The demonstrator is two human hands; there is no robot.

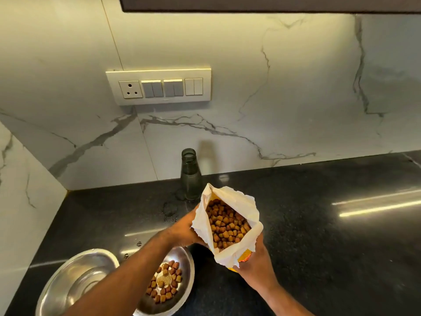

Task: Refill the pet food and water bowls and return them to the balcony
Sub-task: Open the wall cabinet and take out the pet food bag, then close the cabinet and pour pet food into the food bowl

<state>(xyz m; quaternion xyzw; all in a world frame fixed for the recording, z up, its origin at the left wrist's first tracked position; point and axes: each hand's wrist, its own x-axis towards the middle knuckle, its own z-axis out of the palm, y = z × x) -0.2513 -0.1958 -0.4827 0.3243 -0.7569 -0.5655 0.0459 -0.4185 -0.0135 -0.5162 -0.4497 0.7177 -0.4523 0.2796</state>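
Near the tabletop's (319, 224) front-left corner sit my two steel bowls: the water bowl (77, 283) on the left, the food bowl (182, 281) touching it, with some kibble (165, 282) inside. Just past them, my left hand (182, 231) and right hand (255, 265) have fingers wrapped round the open kibble bag (230, 224), held upright. Further back, near the wall, stands an uncapped bottle (191, 176).
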